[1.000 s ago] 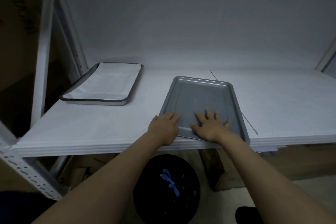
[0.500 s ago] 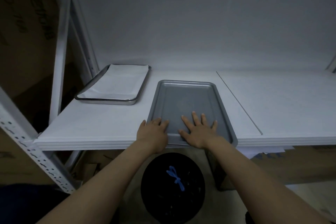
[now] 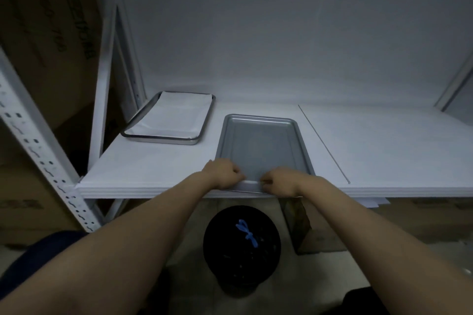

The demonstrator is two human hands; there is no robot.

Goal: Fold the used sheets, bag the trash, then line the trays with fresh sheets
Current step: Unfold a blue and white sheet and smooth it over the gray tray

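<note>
— On the white shelf (image 3: 153, 169), front edge: what are the hands doing?
— Left hand (image 3: 224, 172) and right hand (image 3: 280, 181) both sit at the near rim of the bare tray (image 3: 261, 143), close together, fingers curled. Each pinches that rim; a pale strip of it shows between them.
— Tray's position?
— Flat on the shelf, long side running away from the person, near end at the shelf lip.
— Other items?
— Lined tray (image 3: 158, 138) farther left and back, apart from the bare one, white sheet (image 3: 176, 116) lying inside it. Below the shelf, between the forearms, black bin (image 3: 242, 258) with a blue tie (image 3: 247, 233) on top.
</note>
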